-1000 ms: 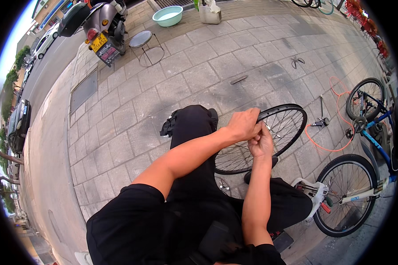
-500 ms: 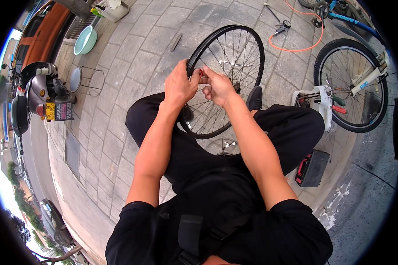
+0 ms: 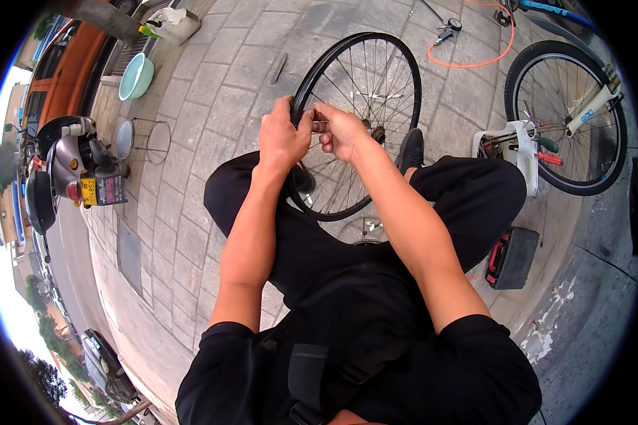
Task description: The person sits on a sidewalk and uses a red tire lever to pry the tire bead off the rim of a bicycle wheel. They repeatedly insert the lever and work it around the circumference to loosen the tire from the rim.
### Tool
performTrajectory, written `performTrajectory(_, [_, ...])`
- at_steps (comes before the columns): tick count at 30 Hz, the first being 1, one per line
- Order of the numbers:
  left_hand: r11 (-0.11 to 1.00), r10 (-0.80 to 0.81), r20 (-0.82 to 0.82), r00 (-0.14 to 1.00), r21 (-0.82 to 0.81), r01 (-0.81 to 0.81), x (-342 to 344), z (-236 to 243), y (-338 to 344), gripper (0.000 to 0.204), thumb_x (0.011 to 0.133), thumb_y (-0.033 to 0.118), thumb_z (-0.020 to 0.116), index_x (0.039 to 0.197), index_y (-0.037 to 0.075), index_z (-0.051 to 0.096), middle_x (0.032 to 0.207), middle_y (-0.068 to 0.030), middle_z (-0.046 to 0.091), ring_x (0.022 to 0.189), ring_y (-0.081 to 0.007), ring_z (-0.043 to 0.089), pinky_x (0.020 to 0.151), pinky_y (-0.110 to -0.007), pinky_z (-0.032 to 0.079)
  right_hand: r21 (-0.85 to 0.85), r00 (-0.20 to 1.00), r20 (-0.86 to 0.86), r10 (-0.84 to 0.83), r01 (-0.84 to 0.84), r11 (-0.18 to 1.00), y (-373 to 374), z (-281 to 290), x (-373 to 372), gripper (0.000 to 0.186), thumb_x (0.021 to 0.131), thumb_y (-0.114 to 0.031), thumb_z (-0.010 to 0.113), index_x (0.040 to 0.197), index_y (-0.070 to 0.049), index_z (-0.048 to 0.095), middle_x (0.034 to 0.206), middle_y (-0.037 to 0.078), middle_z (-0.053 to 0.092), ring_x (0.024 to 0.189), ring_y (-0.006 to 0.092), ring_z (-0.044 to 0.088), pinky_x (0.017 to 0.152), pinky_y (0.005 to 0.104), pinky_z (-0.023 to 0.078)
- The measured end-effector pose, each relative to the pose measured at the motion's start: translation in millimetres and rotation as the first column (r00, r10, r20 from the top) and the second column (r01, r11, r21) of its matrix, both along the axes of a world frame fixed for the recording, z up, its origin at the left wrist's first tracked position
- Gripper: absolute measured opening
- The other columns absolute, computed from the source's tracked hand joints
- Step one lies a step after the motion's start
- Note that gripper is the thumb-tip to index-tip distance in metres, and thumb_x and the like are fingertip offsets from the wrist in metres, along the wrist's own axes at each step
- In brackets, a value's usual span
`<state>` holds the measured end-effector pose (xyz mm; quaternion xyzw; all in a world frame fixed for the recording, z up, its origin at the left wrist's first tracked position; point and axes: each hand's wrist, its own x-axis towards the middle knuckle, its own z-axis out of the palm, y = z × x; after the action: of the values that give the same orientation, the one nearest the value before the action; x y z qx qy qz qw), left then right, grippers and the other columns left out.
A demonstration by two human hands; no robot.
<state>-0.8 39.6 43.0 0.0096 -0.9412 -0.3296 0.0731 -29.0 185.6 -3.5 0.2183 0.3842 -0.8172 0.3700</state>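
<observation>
A spoked bicycle wheel [image 3: 308,81] with a black rim and tyre stands tilted between my bent legs. My left hand [image 3: 283,138] is closed on its left side, fingertips at the tyre and thumb toward the inside. Close beside it, my right hand [image 3: 344,134] has its fingers curled, thumb and forefinger pinched near the left thumb at the rim's inner edge. Whatever the right fingers hold is hidden. Around the hub [image 3: 378,134] the spokes are bare. A black shoe [image 3: 411,150] rests just right of the wheel.
At right stand a white open container [image 3: 528,159] of tools, another bicycle's wheel [image 3: 512,92] and a black-and-red case [image 3: 514,258]. An orange hose [image 3: 468,66] with a gauge [image 3: 454,25] lies ahead. A green basin [image 3: 136,76], a stool [image 3: 125,139] and a scooter [image 3: 67,166] are at left.
The view has shifted slightly. Both hands remain at the same part of the wheel; a small red thing that showed between them is now out of sight.
</observation>
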Motion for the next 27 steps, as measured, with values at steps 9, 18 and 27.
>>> performTrajectory(9, [0.980, -0.198, -0.191, 0.961, -0.013, 0.199, -0.6, -6.4, -14.4, 0.042, 0.094, 0.027, 0.072, 0.121, -0.003, 0.059, 0.094, -0.0246, 0.073, 0.090, -0.0409, 0.072, 0.076, -0.048, 0.054, 0.018, 0.999, 0.050, 0.006, -0.007, 1.000, 4.6, -13.4, -11.7, 0.010, 0.098, -0.019, 0.067, 0.100, -0.009, 0.070, 0.079, 0.000, 0.066, 0.051, 0.0062, 0.041, 0.045, 0.0233, 0.034])
performTrajectory(18, [0.997, 0.028, 0.091, 0.995, 0.063, -0.034, -1.6, 4.2, -1.2, 0.050, 0.093, 0.021, 0.073, 0.131, -0.006, 0.057, 0.099, -0.0284, 0.072, 0.090, -0.0448, 0.071, 0.078, -0.049, 0.055, 0.073, 0.939, -0.342, -0.013, 0.040, 0.997, 2.8, -8.6, 19.1, 0.030, 0.107, -0.031, 0.060, 0.114, -0.005, 0.071, 0.094, 0.005, 0.070, 0.054, 0.0096, 0.055, 0.045, 0.0258, 0.043])
performTrajectory(27, [0.920, -0.099, 0.155, 0.983, 0.392, 0.031, 21.5, -22.7, -29.2, 0.059, 0.097, 0.010, 0.070, 0.149, -0.007, 0.046, 0.120, -0.0145, 0.068, 0.114, -0.0208, 0.064, 0.100, -0.035, 0.050, 0.302, 0.915, -0.395, -0.081, 0.212, 0.929, -13.1, 4.0, -22.2, 0.027, 0.098, -0.022, 0.067, 0.092, 0.004, 0.071, 0.075, 0.006, 0.067, 0.055, 0.0123, 0.056, 0.046, 0.0304, 0.043])
